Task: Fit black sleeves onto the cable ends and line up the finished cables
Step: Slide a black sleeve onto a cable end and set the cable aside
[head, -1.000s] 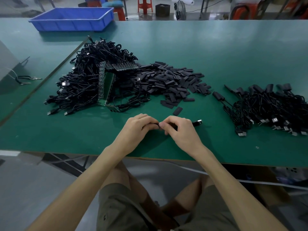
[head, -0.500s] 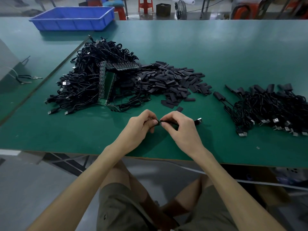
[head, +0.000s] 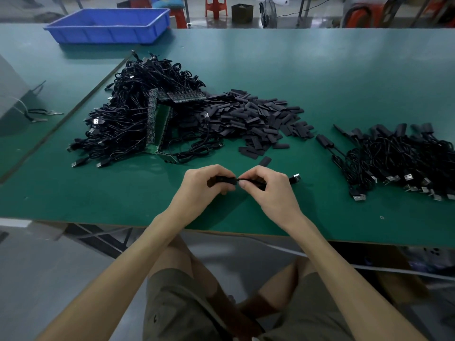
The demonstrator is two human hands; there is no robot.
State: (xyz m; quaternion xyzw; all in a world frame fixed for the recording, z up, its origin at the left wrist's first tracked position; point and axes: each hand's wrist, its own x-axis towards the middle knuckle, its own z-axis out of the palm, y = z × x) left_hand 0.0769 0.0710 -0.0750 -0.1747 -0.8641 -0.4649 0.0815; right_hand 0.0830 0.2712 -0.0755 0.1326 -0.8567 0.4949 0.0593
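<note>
Where cable heap (head: 138,124) lies, green table (head: 320,70); red stool (head: 216,6), fan (head: 268,11) beyond.

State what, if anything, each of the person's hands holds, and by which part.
The left hand grips the black sleeve along its length; the right hand pinches the cable just beside the sleeve, its USB plug free beyond the hand.

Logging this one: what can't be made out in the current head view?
Head view: how far the sleeve is pushed on; the left hand curls over it.
Head view: most of the cable inside the right hand, hidden up to the USB plug.
Head view: finished cables cut off by the right edge.
</note>
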